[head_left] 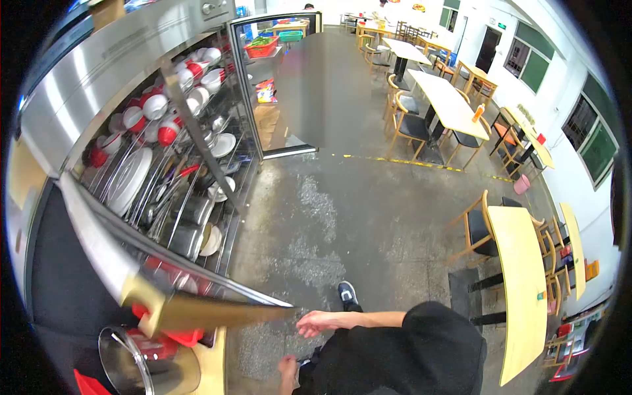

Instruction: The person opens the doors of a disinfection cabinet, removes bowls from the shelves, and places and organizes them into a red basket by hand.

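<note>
The landmark is the steel cabinet (99, 72), which stands at the left side of the view with its doors open, so the inside can be seen and reached. The near door (99, 243) swings out toward the person, and the far door (289, 155) stands out from the other end of the cabinet.

The right hand (319, 322) is just beside the outer corner of the near door. Its fingers are loosely bent and the grip looks released; I cannot tell if a fingertip touches the door. The left hand (288, 368) is lower, near the body, with fingers curled. Something dark is beside it, but I cannot tell if this grip is closed on it.

Inside the cabinet, red and white bowls (156, 106) lie tilted on wire racks (139, 205), probably so that water can run off. Below them, a large oval plate (131, 178) leans steeply, maybe to save space, and smaller plates are farther in.

In front of the cabinet, at the lower left, a clear round container (174, 368) is by the pale edge of a table (216, 368). Beyond the far door is a red basket (262, 47) with green leaves. To the right of the cabinet, across the floor, are dining tables (523, 276) with chairs (480, 230) beside them.
</note>
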